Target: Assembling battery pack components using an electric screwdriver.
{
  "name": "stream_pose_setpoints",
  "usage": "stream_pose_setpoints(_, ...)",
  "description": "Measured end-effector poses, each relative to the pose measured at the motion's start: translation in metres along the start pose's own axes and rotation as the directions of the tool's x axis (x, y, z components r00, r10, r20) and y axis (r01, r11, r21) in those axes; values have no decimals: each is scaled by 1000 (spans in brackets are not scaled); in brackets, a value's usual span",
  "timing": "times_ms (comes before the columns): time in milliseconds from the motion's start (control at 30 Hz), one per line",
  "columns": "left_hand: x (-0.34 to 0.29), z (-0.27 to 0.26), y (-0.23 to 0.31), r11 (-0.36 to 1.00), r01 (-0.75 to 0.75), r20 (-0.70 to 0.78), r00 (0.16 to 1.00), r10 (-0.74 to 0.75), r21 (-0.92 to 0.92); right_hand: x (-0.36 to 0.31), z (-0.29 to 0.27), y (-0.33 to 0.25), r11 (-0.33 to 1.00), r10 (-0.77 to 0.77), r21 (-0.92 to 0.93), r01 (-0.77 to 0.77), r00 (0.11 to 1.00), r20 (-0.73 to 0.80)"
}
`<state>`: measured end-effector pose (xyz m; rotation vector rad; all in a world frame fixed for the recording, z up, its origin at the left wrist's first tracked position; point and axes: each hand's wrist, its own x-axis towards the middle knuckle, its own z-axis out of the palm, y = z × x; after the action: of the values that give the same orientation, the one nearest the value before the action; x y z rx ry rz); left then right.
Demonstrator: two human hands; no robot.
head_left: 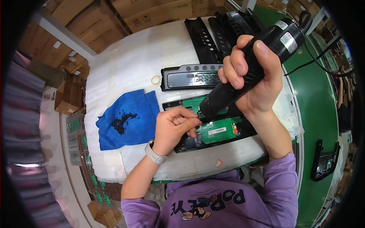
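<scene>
Above white table padding (140,57), the right hand (260,89) holds a black power screwdriver (223,97).

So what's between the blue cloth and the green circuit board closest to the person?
In the head view, the left hand and the left end of the black casing holding that board.

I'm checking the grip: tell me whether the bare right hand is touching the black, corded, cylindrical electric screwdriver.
Touching. The head view shows the right hand wrapped around the electric screwdriver, its skin directly against the black body.
</scene>
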<state>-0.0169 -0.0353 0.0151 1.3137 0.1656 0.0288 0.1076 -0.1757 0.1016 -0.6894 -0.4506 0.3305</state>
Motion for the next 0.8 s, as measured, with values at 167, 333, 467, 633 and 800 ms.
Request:
stream_pose_setpoints(167, 3, -1, -2, 995, -35, -56, 998, 30, -91, 6, -5, 4, 995, 17, 99, -9, 997, -80)
stream_pose_setpoints(333, 10, -7, -4, 976, -141, -279, 943, 183, 164, 7, -13, 11, 996, 43, -80, -39, 997, 56)
stream_pose_setpoints(467, 11, -13, -1, 995, -83, -294, 951, 98, 61, 9, -19, 22, 916, 75, -398, 46, 956, 283)
stream_pose_setpoints(633, 12, -12, -3, 995, -69, -252, 964, 86, 73, 8, -16, 30, 887, 72, -457, 63, 959, 274)
stream_pose_setpoints(800, 12, -11, -4, 996, -60, -212, 975, 72, 62, 8, -14, 31, 880, 73, -470, 66, 960, 271)
